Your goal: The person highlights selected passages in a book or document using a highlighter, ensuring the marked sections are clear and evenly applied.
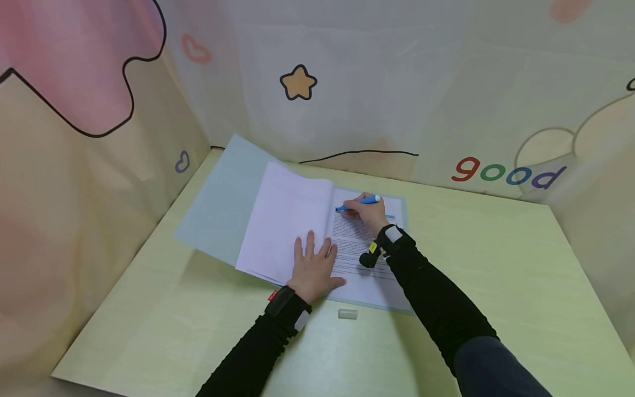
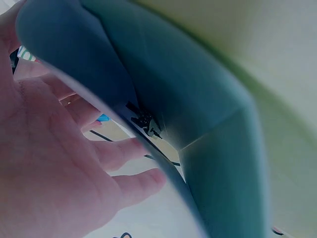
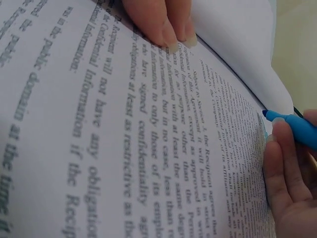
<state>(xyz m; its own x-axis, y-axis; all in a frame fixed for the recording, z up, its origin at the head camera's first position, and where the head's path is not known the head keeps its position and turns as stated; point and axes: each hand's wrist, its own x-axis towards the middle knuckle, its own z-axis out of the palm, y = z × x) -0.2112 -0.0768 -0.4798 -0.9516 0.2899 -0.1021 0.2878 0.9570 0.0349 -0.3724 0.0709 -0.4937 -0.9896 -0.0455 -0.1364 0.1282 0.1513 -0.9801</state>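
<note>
A light blue folder [image 1: 218, 193] lies spread on the table, its left cover lifted off the surface. White pages [image 1: 292, 209] are folded over to the left, and a printed page [image 1: 362, 281] faces up on the right. My left hand [image 1: 315, 273] rests with spread fingers on the folded pages by the fold; fingertips [image 3: 171, 42] show at the printed page's edge. A blue highlighter [image 3: 297, 126] is pinched in my right hand [image 1: 369, 214], its dark tip at the upper left of the text. A teal stroke [image 1: 389, 216] marks a line near the top.
A small pale grey block [image 1: 348, 314] lies on the table [image 1: 521, 286] just in front of the folder. Printed cloth walls [image 1: 347, 110] close off the back and sides. In the left wrist view, a black clip [image 2: 146, 121] sits inside the folder.
</note>
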